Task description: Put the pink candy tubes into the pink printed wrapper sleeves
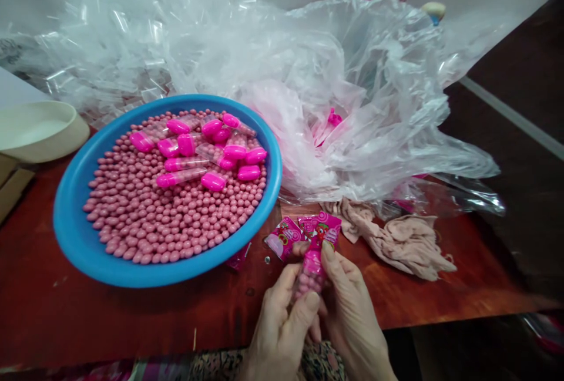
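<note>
A clear tube of pink candy balls (308, 283) is in my left hand (284, 322), its fingers and thumb wrapped round the lower part. My right hand (350, 299) grips the same tube near its mouth, thumb and fingers at the bright pink top (313, 262). Whether that pink part is a cap or a wrapper pushed into the mouth, I cannot tell. Just beyond my fingers lie pink printed sachets (284, 236), one of them touching or very near the tube's top. To the left stands a blue basin (165, 275) full of pink candy balls (167, 222).
Several pink-capped tubes (214, 181) lie on the candy. Behind is a heap of clear empty tubes (132, 34) beside a large plastic bag (365, 140) with pink pieces inside. A beige cloth (408, 246) lies right, a cream bowl (39, 128) far left, on the red-brown table (132, 322).
</note>
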Motion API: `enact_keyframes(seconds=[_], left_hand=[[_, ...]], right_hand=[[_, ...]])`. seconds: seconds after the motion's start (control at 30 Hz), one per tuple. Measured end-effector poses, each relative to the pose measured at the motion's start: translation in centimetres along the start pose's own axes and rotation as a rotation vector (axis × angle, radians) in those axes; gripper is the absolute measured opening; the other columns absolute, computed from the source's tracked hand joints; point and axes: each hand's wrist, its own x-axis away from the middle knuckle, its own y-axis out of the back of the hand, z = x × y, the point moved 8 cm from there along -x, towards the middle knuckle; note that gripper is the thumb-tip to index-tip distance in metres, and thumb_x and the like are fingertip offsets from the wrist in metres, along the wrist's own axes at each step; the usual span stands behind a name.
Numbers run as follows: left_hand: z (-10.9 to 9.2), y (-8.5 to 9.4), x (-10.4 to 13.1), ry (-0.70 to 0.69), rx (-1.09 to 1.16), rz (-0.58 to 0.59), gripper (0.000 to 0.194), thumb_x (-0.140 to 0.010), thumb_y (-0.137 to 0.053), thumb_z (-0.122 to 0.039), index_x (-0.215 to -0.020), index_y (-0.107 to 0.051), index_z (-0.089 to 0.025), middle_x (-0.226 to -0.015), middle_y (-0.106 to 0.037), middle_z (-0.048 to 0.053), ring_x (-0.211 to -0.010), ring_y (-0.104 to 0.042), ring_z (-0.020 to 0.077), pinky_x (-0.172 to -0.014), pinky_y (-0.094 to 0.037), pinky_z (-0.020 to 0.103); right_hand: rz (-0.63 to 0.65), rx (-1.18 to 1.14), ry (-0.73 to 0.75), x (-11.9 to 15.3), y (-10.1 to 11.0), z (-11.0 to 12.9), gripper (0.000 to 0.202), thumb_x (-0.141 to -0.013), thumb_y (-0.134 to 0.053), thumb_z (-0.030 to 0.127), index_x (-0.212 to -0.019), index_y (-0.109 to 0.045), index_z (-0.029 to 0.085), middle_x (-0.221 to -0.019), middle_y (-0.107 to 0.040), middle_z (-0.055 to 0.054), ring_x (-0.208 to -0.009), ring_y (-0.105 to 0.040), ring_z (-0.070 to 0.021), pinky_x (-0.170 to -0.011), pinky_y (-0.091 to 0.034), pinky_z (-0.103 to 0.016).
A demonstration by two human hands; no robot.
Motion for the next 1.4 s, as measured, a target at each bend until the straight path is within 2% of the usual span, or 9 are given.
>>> enact_keyframes(seconds=[0.13, 0.3, 0.4, 0.53, 0.7, 0.83, 0.9, 1.1, 1.4], left_hand=[[0.7, -0.3, -0.1, 0.081, 0.038, 0.085, 0.038, -0.087, -0.048, -0.049, -0.087, -0.062, -0.014, -0.057, -0.048, -0.004, -0.037, -0.034, 0.0045, -0.036, -0.024, 0.018], [1.5, 1.8, 0.8, 0.059, -0.061, -0.209, 0.033, -0.082, -0.059, -0.043, -0.102, -0.067, -0.017, -0.066, -0.062, 0.004, -0.056, -0.054, 0.0133, -0.048, -0.041, 0.020], [1.0, 2.2, 1.4, -0.070, -0.139, -0.304, 0.031, -0.081, -0.061, -0.035, -0.106, -0.069, -0.019, -0.092, -0.072, 0.011, -0.084, -0.064, 0.0231, -0.071, -0.050, 0.026], [-0.8, 1.5, 0.8, -0.302, -0.402, -0.205, 0.032, -0.088, -0.048, -0.023, -0.114, -0.065, -0.018, -0.110, -0.071, 0.011, -0.101, -0.065, 0.0232, -0.087, -0.050, 0.028], [-3.8, 1.2, -0.1, -0.663, -0.733, -0.210, 0.029, -0.086, -0.052, -0.012, -0.112, -0.065, -0.013, -0.097, -0.074, 0.012, -0.082, -0.071, 0.0183, -0.076, -0.055, 0.022], [-4.6, 0.7, 0.8, -0.871, -0.758, -0.268, 0.043, -0.081, -0.058, -0.004, -0.122, -0.062, -0.016, -0.083, -0.069, 0.011, -0.073, -0.068, 0.0164, -0.065, -0.055, 0.021], [-4.1, 0.7, 0.7, -0.806, -0.650, -0.223, 0.052, -0.079, -0.059, -0.001, -0.126, -0.059, -0.022, -0.088, -0.067, 0.009, -0.079, -0.066, 0.0162, -0.069, -0.054, 0.022], [0.4, 1.6, -1.6, -0.107, 0.161, -0.107, 0.043, -0.066, -0.073, -0.008, -0.107, -0.068, -0.024, -0.093, -0.072, 0.004, -0.080, -0.067, 0.0160, -0.067, -0.056, 0.022], [0.4, 2.2, -2.1, -0.016, 0.268, -0.263, 0.028, -0.053, -0.079, -0.001, -0.076, -0.071, -0.015, -0.063, -0.067, -0.002, -0.059, -0.058, 0.0068, -0.056, -0.047, 0.013]], right_hand=[[-0.021, -0.007, -0.012, -0.2, -0.1, -0.5, 0.038, -0.058, -0.082, 0.048, -0.067, -0.070, 0.013, -0.043, -0.055, 0.004, -0.029, -0.040, -0.0024, -0.026, -0.030, -0.010], [-0.075, 0.169, 0.032, 0.3, 1.1, -1.4, 0.037, -0.062, -0.079, 0.048, -0.066, -0.069, 0.013, -0.039, -0.050, 0.007, -0.025, -0.029, -0.0006, -0.023, -0.020, -0.011], [-0.084, 0.195, 0.049, 0.7, 1.6, -1.7, 0.034, -0.065, -0.078, 0.047, -0.069, -0.070, 0.014, -0.046, -0.055, 0.005, -0.032, -0.034, -0.0017, -0.028, -0.024, -0.012], [-0.003, 0.167, 0.038, 0.6, 1.4, -2.0, 0.028, -0.068, -0.078, 0.041, -0.082, -0.074, 0.017, -0.067, -0.069, -0.001, -0.051, -0.056, -0.0089, -0.047, -0.046, -0.016], [0.053, 0.073, 0.039, -0.1, 1.8, -2.2, 0.043, -0.062, -0.083, 0.041, -0.099, -0.072, 0.022, -0.095, -0.074, -0.006, -0.092, -0.067, -0.0216, -0.086, -0.051, -0.031], [0.075, 0.151, 0.158, 0.0, 1.4, -0.9, 0.046, -0.065, -0.079, 0.048, -0.101, -0.072, 0.020, -0.099, -0.074, -0.009, -0.094, -0.066, -0.0248, -0.089, -0.049, -0.036], [0.027, 0.183, 0.144, 0.1, 1.4, -0.5, 0.036, -0.070, -0.075, 0.048, -0.092, -0.073, 0.020, -0.090, -0.075, -0.008, -0.084, -0.068, -0.0228, -0.079, -0.053, -0.033], [-0.058, 0.319, 0.172, 0.2, 2.4, 0.7, 0.030, -0.076, -0.068, 0.049, -0.083, -0.072, 0.020, -0.074, -0.071, -0.001, -0.065, -0.063, -0.0146, -0.060, -0.051, -0.022], [-0.175, 0.479, 0.196, 1.4, 3.5, -1.1, 0.039, -0.072, -0.072, 0.046, -0.100, -0.072, 0.019, -0.095, -0.073, -0.006, -0.090, -0.065, -0.0237, -0.076, -0.053, -0.029]])
